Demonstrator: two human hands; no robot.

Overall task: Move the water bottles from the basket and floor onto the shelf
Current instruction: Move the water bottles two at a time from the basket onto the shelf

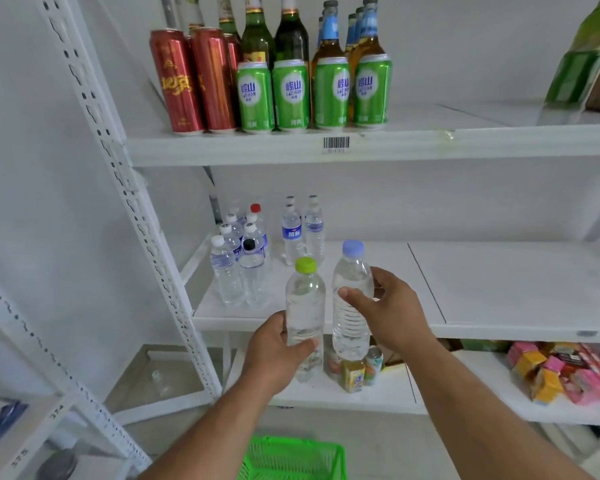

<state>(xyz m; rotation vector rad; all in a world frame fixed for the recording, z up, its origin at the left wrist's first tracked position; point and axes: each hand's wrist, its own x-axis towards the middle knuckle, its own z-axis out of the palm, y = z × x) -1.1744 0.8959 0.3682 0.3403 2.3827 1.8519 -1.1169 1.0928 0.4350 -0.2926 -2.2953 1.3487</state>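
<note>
My left hand (274, 351) grips a clear water bottle with a green cap (305, 306), held upright in front of the middle shelf (499, 299). Beside it, my right hand (392, 306) holds a taller clear water bottle with a pale blue cap (351, 292), also upright. Both bottles hover at the shelf's front edge, just right of several water bottles (239, 258) standing at the shelf's left end. A green plastic basket (291, 459) sits on the floor below my arms; its inside is mostly out of view.
The top shelf carries red cans (194, 81), green cans (312, 93) and glass bottles. On the lower shelf lie small drink cans (357, 372) and pink and orange cartons (565, 372). A white perforated upright (118, 174) stands to the left.
</note>
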